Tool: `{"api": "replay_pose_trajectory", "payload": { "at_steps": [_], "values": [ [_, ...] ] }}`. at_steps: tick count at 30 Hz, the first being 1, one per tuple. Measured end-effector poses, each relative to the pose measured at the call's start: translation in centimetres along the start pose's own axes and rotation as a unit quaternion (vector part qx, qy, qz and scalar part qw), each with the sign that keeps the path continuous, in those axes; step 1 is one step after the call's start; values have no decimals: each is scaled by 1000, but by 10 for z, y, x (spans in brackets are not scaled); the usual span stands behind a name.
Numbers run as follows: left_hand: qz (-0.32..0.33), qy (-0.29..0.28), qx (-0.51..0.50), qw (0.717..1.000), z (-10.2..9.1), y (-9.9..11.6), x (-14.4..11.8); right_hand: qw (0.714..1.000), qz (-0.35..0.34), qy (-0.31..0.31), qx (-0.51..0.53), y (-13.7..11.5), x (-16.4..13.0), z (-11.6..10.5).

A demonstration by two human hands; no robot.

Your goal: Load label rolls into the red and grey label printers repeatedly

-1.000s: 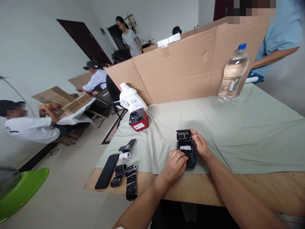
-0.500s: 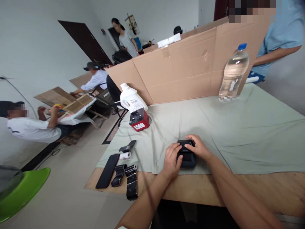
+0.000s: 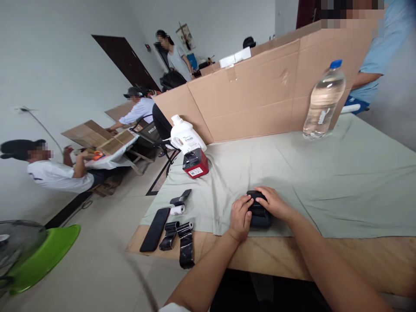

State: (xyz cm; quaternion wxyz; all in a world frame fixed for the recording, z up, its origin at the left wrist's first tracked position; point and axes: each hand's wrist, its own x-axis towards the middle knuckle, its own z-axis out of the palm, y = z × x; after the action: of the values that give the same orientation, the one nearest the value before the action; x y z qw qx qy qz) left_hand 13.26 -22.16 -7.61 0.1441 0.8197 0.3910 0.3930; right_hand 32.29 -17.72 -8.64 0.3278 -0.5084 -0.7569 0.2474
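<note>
Head camera is looking down at a small dark printer (image 3: 259, 215), a rounded black box sitting closed near the front edge of the bench (image 3: 325, 260), on the pale green cloth (image 3: 325, 182). Both hands are pressing on it from either side. Left hand (image 3: 240, 216) is curling loosely against the printer's left side, fingertips touching the top edge. Right hand (image 3: 274, 203) is lying over the top and far end, fingers bent and resting on the lid. Neither grip is wrapping fully around it, more a half-open cupping.

Off to the left, a black phone (image 3: 155, 223), two black strips (image 3: 180, 240), a white paper roll (image 3: 177, 210) and a dark loose cover (image 3: 181, 197) are lying well apart from the hands. Farther back, a red printer (image 3: 195, 163) is standing just in front of a white jug (image 3: 186, 136). A water bottle (image 3: 323, 102) is standing upright at the far right by the cardboard wall (image 3: 260, 95). Other people are sitting and standing in the background on the left, and a light blue sleeve (image 3: 377, 52) is showing behind the cardboard.
</note>
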Motion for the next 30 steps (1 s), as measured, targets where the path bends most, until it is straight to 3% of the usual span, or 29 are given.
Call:
{"api": "replay_pose_trajectory", "payload": {
  "at_steps": [3, 6, 8, 10, 13, 16, 19, 23, 27, 30],
  "values": [
    [-103, 51, -122, 986, 4, -14, -2, 999, 15, 37, 6, -6, -5, 3],
    [-227, 162, -232, 932, 11, -32, -3, 988, 70, 130, -36, -24, -15, 12],
    [-258, 199, -269, 906, 15, -41, -4, 975, 99, 179, -83, -44, -23, 21],
    [-263, 201, -283, 900, 17, -44, -4, 970, 108, 176, -124, -65, -32, 31],
    [-264, 201, -291, 897, 15, -42, -4, 969, 130, 118, -175, -90, -40, 43],
    [-261, 190, -284, 903, 12, -36, -3, 968, 129, 74, -203, -93, -42, 40],
    [-260, 159, -251, 919, 9, -32, -2, 972, 82, 66, -209, -72, -34, 18],
    [-227, 117, -172, 952, 8, -30, 2, 962, 84, 107, -237, -12, -3, -38],
    [-201, 90, -135, 966, 7, -25, 5, 918, 186, 176, -302, 62, 33, -111],
    [-205, 82, -137, 966, 7, -21, 6, 893, 258, 154, -335, 103, 46, -155]
  ]
}}
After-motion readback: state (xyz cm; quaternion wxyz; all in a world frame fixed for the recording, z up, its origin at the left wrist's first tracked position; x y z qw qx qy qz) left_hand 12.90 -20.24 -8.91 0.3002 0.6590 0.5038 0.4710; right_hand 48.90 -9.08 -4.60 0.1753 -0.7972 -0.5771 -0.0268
